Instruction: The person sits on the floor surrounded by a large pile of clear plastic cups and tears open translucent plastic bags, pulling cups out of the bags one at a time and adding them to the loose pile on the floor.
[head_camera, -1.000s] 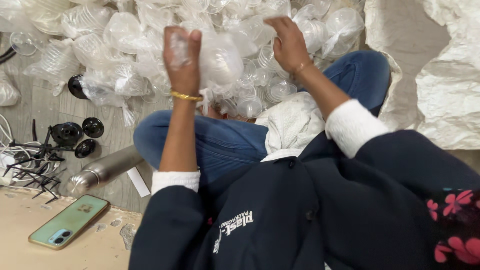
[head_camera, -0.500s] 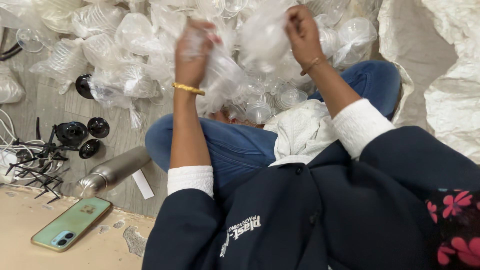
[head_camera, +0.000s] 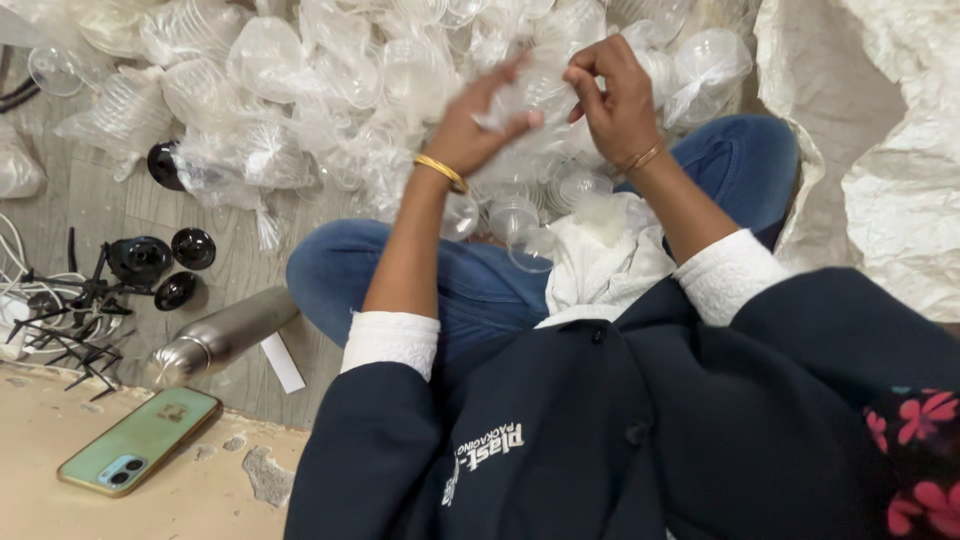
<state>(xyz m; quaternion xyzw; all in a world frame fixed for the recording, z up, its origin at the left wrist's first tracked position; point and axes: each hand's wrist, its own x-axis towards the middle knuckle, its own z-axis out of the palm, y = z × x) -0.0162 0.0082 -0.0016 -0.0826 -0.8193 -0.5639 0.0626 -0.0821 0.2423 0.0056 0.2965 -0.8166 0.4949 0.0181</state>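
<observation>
Both hands have drawn together since half a second ago. Left hand (head_camera: 478, 125) and right hand (head_camera: 612, 100) pinch one clear plastic bag (head_camera: 530, 95) above the jeans-clad knees (head_camera: 480, 285); beyond them lies a heap of bagged clear lids (head_camera: 300, 80).

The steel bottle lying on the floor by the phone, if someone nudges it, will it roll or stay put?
The steel bottle lies on its side on the floor, so a sideways nudge would probably roll it. Its smooth metal body looks stiff and likely slippery to grip. How heavy it is cannot be told, since its contents are hidden. It might bump the white paper slip or the phone lying close by.
</observation>
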